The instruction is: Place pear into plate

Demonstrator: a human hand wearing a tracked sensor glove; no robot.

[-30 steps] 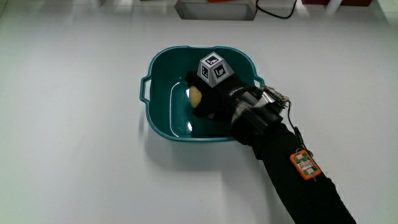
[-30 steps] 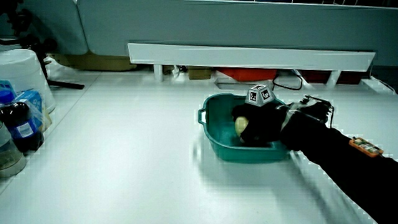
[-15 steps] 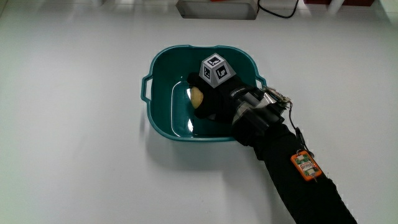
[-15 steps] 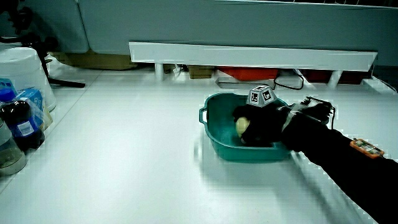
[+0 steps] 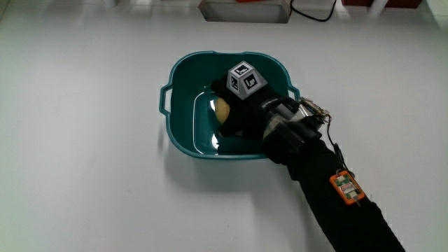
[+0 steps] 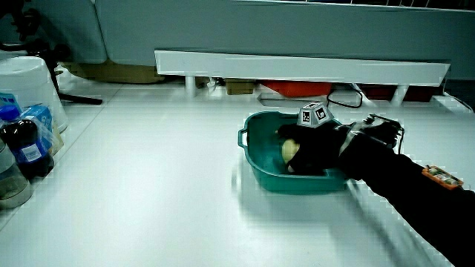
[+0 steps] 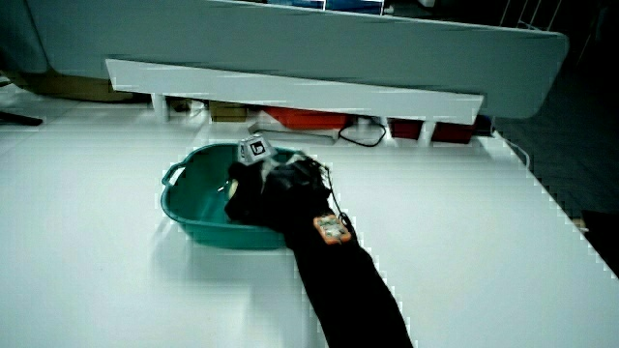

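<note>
A teal basin with two handles (image 5: pixel 180 78) (image 6: pixel 252 137) (image 7: pixel 184 208) stands on the white table. Inside it is the hand (image 5: pixel 236 112) (image 6: pixel 306 148) (image 7: pixel 247 193), black-gloved with a patterned cube on its back. Its fingers are curled around a pale yellow pear (image 5: pixel 221 109) (image 6: pixel 289 150), low in the basin near the bottom. Only part of the pear shows past the fingers in the main view and in a side view. The forearm reaches over the basin's rim nearest the person.
A low white partition (image 6: pixel 297 65) (image 7: pixel 290 89) runs along the table's edge, with a black cable (image 5: pixel 308 14) and a white box (image 5: pixel 245 10) near it. Bottles and a white bucket (image 6: pixel 26 85) stand at the table's edge in a side view.
</note>
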